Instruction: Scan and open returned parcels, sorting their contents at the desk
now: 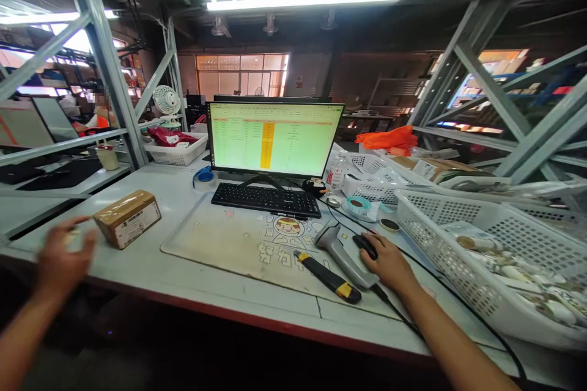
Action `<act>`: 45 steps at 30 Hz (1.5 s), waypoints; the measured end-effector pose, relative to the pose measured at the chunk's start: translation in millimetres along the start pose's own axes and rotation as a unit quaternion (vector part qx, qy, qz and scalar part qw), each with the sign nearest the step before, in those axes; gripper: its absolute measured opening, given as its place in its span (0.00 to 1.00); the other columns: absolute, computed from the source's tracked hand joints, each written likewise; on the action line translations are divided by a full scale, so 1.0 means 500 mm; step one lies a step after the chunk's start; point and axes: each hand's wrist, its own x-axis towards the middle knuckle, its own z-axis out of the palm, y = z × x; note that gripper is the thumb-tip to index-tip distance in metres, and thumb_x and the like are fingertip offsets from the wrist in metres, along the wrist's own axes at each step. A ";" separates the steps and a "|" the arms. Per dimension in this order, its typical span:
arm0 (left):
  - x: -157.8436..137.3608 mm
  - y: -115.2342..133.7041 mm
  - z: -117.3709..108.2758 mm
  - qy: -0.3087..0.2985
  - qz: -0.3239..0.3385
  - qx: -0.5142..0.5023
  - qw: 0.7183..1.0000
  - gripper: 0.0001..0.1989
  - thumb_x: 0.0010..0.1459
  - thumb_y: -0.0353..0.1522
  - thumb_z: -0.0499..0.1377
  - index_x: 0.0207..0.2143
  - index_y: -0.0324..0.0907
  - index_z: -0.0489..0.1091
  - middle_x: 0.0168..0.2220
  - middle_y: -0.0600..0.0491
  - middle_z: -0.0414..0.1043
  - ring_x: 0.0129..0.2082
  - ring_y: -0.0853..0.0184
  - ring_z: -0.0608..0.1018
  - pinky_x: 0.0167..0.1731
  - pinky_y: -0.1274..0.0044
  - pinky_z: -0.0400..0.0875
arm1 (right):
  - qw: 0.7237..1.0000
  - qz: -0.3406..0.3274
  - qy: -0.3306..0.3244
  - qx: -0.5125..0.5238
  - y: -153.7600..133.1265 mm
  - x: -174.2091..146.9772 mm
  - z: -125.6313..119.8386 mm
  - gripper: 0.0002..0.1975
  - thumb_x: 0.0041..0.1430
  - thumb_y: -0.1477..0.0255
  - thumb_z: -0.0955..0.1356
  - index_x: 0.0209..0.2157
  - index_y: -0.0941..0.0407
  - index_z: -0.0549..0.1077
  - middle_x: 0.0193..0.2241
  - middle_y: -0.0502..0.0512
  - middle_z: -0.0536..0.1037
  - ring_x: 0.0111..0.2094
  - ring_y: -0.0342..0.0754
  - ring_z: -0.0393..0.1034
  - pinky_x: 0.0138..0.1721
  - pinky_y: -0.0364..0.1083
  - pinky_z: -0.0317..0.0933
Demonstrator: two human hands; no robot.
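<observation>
One box [131,219], taped, labelled and unopened, is seen on the desk [151,266] beside a loosely spread left hand [66,253], while a mouse [363,244] is gripped by the right hand [391,261] and the scanner [349,261] and cutter [326,275] are left unheld.

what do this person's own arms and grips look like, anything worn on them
The left forearm and right forearm are bare where they show: no sleeves, no watch or band visible. The left grip is an ungloved hand, too motion-blurred to rule out a ring. The right grip is also ungloved, with no ring visible.
</observation>
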 end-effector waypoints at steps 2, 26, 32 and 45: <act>0.028 0.031 0.142 -0.031 0.061 -0.060 0.996 0.13 0.68 0.45 0.55 0.47 0.49 0.71 0.47 0.52 0.77 0.52 0.54 0.79 0.58 0.55 0.74 | 1.000 -0.011 0.021 -0.005 0.003 -0.006 0.009 0.30 0.65 0.58 0.62 0.62 0.59 0.74 0.61 0.68 0.73 0.60 0.65 0.71 0.62 0.63 0.66; 0.081 0.078 0.716 -0.210 0.052 -0.098 0.971 0.17 0.62 0.43 0.52 0.41 0.42 0.74 0.46 0.42 0.77 0.48 0.50 0.77 0.55 0.59 0.71 | 0.996 0.086 0.026 -0.028 -0.007 -0.032 -0.009 0.27 0.69 0.59 0.62 0.62 0.55 0.75 0.61 0.66 0.73 0.59 0.63 0.72 0.62 0.63 0.68; 0.080 0.082 0.706 -0.213 0.044 -0.095 0.971 0.18 0.62 0.44 0.51 0.39 0.42 0.73 0.45 0.41 0.77 0.49 0.49 0.77 0.55 0.57 0.71 | 0.996 0.079 0.035 -0.028 -0.010 -0.035 -0.009 0.25 0.69 0.61 0.62 0.61 0.54 0.76 0.60 0.65 0.73 0.57 0.61 0.73 0.61 0.62 0.69; 0.084 0.086 0.705 -0.219 0.022 -0.104 0.970 0.14 0.61 0.41 0.53 0.38 0.42 0.73 0.45 0.42 0.76 0.50 0.50 0.76 0.57 0.58 0.70 | 0.995 0.083 0.023 -0.059 -0.030 -0.036 -0.028 0.25 0.66 0.62 0.62 0.58 0.55 0.78 0.59 0.65 0.75 0.53 0.62 0.76 0.55 0.60 0.73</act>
